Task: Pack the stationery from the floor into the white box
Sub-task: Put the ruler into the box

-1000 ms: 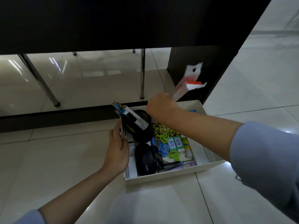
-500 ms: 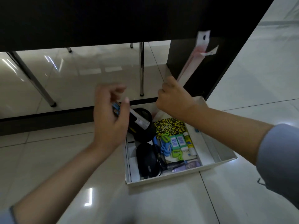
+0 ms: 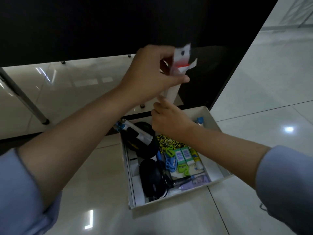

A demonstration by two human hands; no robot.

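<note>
The white box (image 3: 218, 126) stands open on the floor, filled with stationery: a black mouse (image 3: 153, 178), a black round case (image 3: 144, 143), a tube with a blue clip (image 3: 135, 130), erasers (image 3: 183, 156) and a yellow-black notebook (image 3: 167, 141). Above the box I hold a long white packet with a red band (image 3: 181, 65) upright. My right hand (image 3: 169, 119) grips its lower end. My left hand (image 3: 152, 73) pinches it near the top flap.
A dark desk panel (image 3: 118, 22) hangs over the scene, and a dark cabinet side (image 3: 211, 73) stands just behind the box. Metal legs (image 3: 22, 97) stand on the glossy tiled floor at the left. Pale tiles (image 3: 262, 82) stretch to the right.
My left hand rose from the box's left edge and took hold of the packet's top. The right hand kept the packet, now upright above the box.
</note>
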